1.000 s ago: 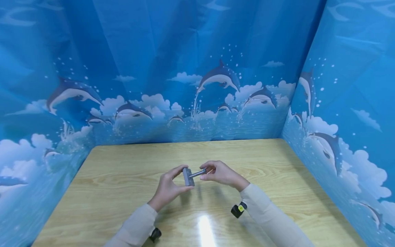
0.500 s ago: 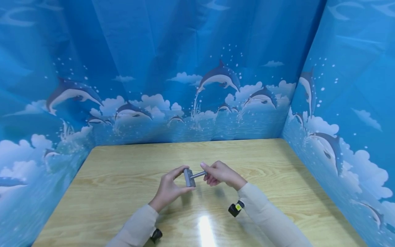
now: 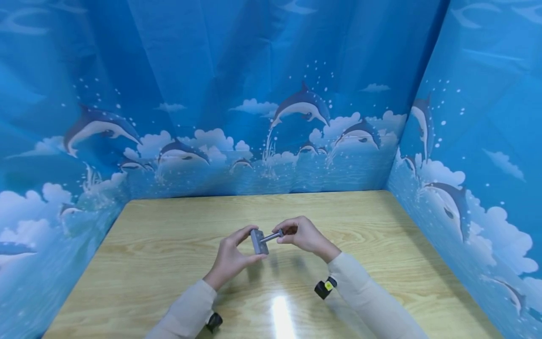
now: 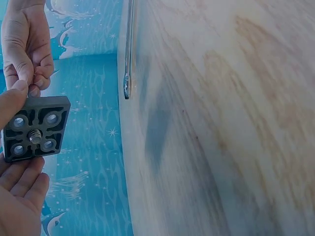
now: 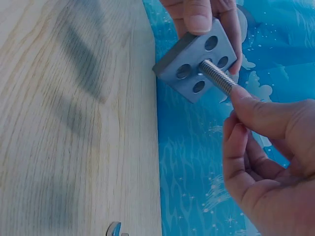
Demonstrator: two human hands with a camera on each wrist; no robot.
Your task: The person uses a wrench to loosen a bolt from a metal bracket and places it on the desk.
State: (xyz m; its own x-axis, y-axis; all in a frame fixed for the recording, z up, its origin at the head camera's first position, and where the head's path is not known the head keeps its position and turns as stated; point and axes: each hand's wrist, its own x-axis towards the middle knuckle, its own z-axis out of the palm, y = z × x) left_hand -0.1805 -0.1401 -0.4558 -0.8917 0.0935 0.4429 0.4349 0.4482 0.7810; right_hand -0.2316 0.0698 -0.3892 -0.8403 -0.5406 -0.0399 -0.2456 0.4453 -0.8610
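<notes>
A grey square plate with several round holes is held up over the table by my left hand, fingers at its upper edge and thumb at its lower edge. Through the plate's centre runs a threaded bolt. Its short tip pokes out of the plate's ribbed face in the left wrist view. My right hand pinches the far end of the bolt between thumb and fingers. Thumb and fingers partly hide that end in the right wrist view.
A light wood table lies beneath both hands. Blue dolphin-print cloth walls it in at the back and sides. In the left wrist view a narrow shiny metal piece shows along the table edge; its kind is unclear.
My right hand's thumb rose with the fingers curled under half a second ago, and has since come back down with the fingers above the bolt's end. My left hand and the plate barely move.
</notes>
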